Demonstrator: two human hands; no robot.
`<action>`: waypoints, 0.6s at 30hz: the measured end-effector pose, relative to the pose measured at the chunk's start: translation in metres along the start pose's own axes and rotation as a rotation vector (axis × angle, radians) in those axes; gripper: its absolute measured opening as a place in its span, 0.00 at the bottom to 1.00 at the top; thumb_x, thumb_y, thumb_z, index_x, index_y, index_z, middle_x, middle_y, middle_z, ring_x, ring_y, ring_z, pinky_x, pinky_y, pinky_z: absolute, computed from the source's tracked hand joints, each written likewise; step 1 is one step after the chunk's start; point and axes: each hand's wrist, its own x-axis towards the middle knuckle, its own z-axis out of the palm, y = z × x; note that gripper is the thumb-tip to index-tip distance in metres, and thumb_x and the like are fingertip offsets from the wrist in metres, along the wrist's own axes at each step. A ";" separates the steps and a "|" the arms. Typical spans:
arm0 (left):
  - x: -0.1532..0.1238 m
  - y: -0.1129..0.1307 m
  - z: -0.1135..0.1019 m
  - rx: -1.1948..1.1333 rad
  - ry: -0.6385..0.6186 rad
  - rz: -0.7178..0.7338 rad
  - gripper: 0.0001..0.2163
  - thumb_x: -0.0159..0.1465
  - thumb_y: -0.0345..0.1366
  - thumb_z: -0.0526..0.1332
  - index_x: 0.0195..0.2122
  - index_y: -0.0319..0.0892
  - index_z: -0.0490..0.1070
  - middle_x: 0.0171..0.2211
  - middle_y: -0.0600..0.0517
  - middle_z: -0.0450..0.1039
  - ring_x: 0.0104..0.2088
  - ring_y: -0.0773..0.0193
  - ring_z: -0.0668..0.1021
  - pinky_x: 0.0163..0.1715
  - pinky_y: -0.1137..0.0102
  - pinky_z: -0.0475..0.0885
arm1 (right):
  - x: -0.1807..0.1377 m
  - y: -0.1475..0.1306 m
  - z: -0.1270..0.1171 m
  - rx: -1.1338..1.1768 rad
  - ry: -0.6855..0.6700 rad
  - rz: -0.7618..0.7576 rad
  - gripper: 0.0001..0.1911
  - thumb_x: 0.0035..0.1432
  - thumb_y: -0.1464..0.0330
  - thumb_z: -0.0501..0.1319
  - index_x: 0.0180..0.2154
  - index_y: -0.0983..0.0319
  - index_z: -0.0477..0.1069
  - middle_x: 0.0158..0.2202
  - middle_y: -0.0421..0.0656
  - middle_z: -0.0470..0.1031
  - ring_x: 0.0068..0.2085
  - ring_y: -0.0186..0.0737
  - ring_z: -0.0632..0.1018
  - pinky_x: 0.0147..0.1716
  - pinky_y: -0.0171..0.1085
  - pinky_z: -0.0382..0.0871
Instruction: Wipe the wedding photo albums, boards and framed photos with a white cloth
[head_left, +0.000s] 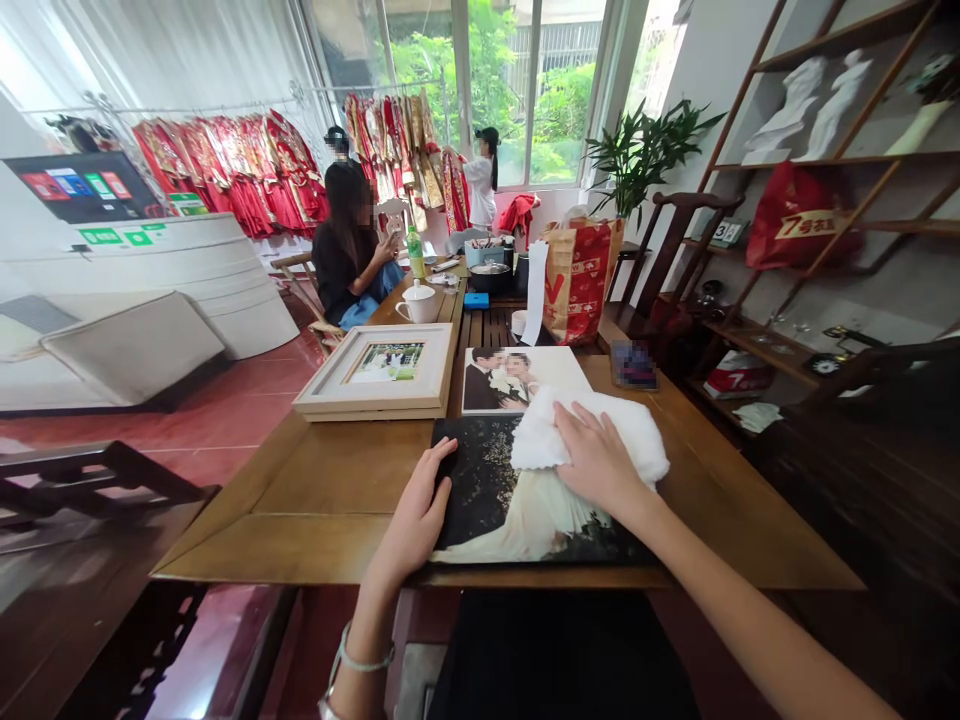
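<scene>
A large dark photo print (487, 500) of a white gown lies flat near the front edge of the wooden table (330, 490). My left hand (417, 515) rests open on the print's left edge, fingers flat. My right hand (600, 460) presses a white cloth (637, 435) onto the print's upper right part, fingers spread over the cloth. A second print (517, 378) of a couple lies just behind it, partly under the cloth. A framed photo (382, 368) on a stack of frames sits to the left of that.
A white teapot (417, 300), a red paper bag (579, 275), a green bottle (415, 250) and small boxes stand farther back on the table. A person sits at the far left end; another stands by a rack of red garments. Shelves line the right wall. A dark bench (90, 480) stands at left.
</scene>
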 end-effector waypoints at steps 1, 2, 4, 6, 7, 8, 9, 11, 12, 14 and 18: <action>0.000 0.000 0.000 0.000 0.001 0.003 0.19 0.68 0.35 0.47 0.60 0.44 0.59 0.64 0.45 0.59 0.66 0.58 0.60 0.67 0.56 0.50 | 0.003 0.004 -0.001 -0.008 0.001 0.017 0.35 0.50 0.77 0.53 0.62 0.72 0.56 0.65 0.57 0.60 0.67 0.58 0.54 0.62 0.60 0.47; 0.000 -0.001 0.000 0.001 0.002 0.007 0.19 0.68 0.34 0.47 0.60 0.44 0.59 0.64 0.45 0.59 0.66 0.58 0.60 0.67 0.56 0.49 | 0.005 0.007 -0.001 -0.017 -0.001 0.028 0.34 0.51 0.77 0.53 0.62 0.72 0.56 0.65 0.57 0.59 0.67 0.58 0.54 0.62 0.61 0.48; 0.001 -0.002 0.001 0.002 0.005 0.016 0.19 0.68 0.34 0.47 0.60 0.44 0.59 0.64 0.45 0.59 0.66 0.58 0.60 0.67 0.56 0.49 | 0.004 0.007 -0.004 -0.032 -0.013 0.031 0.33 0.51 0.78 0.53 0.61 0.71 0.57 0.66 0.56 0.57 0.67 0.59 0.54 0.61 0.62 0.48; 0.001 -0.002 0.001 0.002 0.005 0.020 0.19 0.69 0.34 0.47 0.60 0.44 0.59 0.64 0.45 0.59 0.66 0.59 0.60 0.67 0.56 0.49 | -0.005 -0.001 -0.007 -0.040 -0.036 0.014 0.33 0.50 0.79 0.53 0.60 0.69 0.59 0.67 0.54 0.55 0.67 0.60 0.53 0.60 0.64 0.48; 0.001 -0.002 0.001 0.003 0.004 0.020 0.19 0.69 0.34 0.47 0.60 0.44 0.59 0.64 0.45 0.59 0.66 0.59 0.60 0.67 0.56 0.49 | -0.013 -0.008 -0.009 -0.043 -0.051 0.001 0.33 0.48 0.80 0.53 0.59 0.68 0.61 0.68 0.53 0.54 0.67 0.61 0.52 0.60 0.65 0.48; 0.001 -0.002 0.001 0.004 0.002 0.020 0.19 0.69 0.34 0.47 0.60 0.44 0.59 0.64 0.45 0.59 0.66 0.59 0.60 0.67 0.56 0.49 | -0.023 -0.015 -0.010 -0.041 -0.066 -0.015 0.33 0.46 0.81 0.53 0.57 0.67 0.62 0.68 0.53 0.53 0.67 0.61 0.52 0.60 0.65 0.48; 0.001 -0.002 0.001 0.006 0.001 0.020 0.19 0.69 0.34 0.47 0.60 0.44 0.59 0.64 0.45 0.59 0.66 0.59 0.60 0.67 0.56 0.49 | -0.035 -0.023 -0.010 -0.033 -0.085 -0.037 0.33 0.45 0.81 0.54 0.56 0.66 0.64 0.68 0.52 0.52 0.68 0.61 0.50 0.61 0.65 0.47; 0.001 -0.002 0.001 0.013 0.004 0.016 0.19 0.69 0.34 0.47 0.60 0.44 0.59 0.64 0.45 0.59 0.66 0.59 0.60 0.67 0.57 0.49 | -0.063 -0.039 -0.009 0.008 -0.123 -0.101 0.33 0.41 0.81 0.54 0.53 0.64 0.66 0.70 0.50 0.48 0.69 0.60 0.47 0.62 0.65 0.44; 0.001 -0.002 0.001 0.017 0.006 0.013 0.19 0.69 0.34 0.47 0.61 0.44 0.59 0.64 0.46 0.59 0.66 0.59 0.60 0.67 0.57 0.49 | -0.077 -0.045 -0.008 0.043 -0.140 -0.146 0.33 0.40 0.81 0.54 0.52 0.63 0.66 0.70 0.49 0.46 0.69 0.59 0.44 0.62 0.64 0.41; 0.001 -0.002 0.001 0.023 0.008 0.011 0.19 0.69 0.34 0.47 0.61 0.45 0.59 0.64 0.46 0.59 0.66 0.60 0.60 0.67 0.58 0.50 | -0.102 -0.053 -0.005 0.107 -0.152 -0.238 0.34 0.36 0.80 0.53 0.51 0.61 0.66 0.71 0.46 0.42 0.69 0.56 0.39 0.63 0.64 0.36; 0.001 -0.003 0.000 0.024 0.006 0.016 0.19 0.69 0.34 0.47 0.61 0.44 0.59 0.64 0.45 0.58 0.66 0.60 0.60 0.67 0.58 0.50 | -0.117 -0.053 -0.006 0.172 -0.157 -0.295 0.36 0.33 0.78 0.52 0.50 0.60 0.65 0.71 0.42 0.43 0.70 0.49 0.39 0.65 0.60 0.35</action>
